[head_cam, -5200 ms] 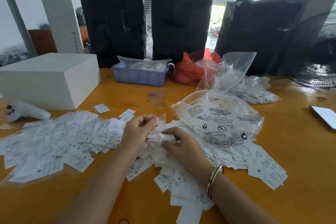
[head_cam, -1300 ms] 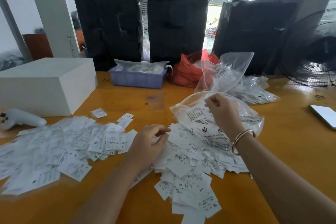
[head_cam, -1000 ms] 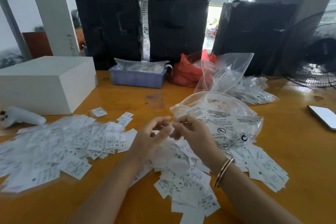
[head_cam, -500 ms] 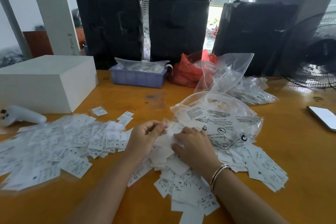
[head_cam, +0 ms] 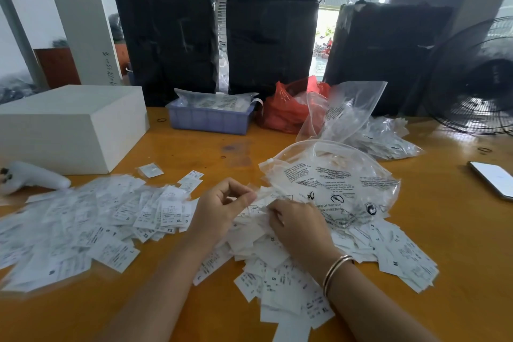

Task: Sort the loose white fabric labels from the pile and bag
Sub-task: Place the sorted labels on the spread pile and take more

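A heap of loose white fabric labels [head_cam: 280,280] lies on the orange table [head_cam: 458,244] in front of me. A second, wider spread of labels [head_cam: 83,225] covers the table to the left. A clear printed plastic bag [head_cam: 333,183] lies over the far right part of the heap. My left hand [head_cam: 219,211] pinches a small stack of labels between thumb and fingers above the heap. My right hand [head_cam: 299,228] rests palm down on the heap beside it, its fingertips at the labels near my left hand; a bangle circles its wrist.
A white box [head_cam: 69,125] and a white controller [head_cam: 30,178] sit at the left. Behind are a blue tray [head_cam: 211,119], a red bag [head_cam: 288,111], more clear bags [head_cam: 361,125], black bundles and a fan [head_cam: 477,78]. A phone [head_cam: 494,178] lies right.
My right hand came back from the bag's opening to the heap. Both hands lowered onto the labels, and my left hand now lifts slightly with labels pinched in it.
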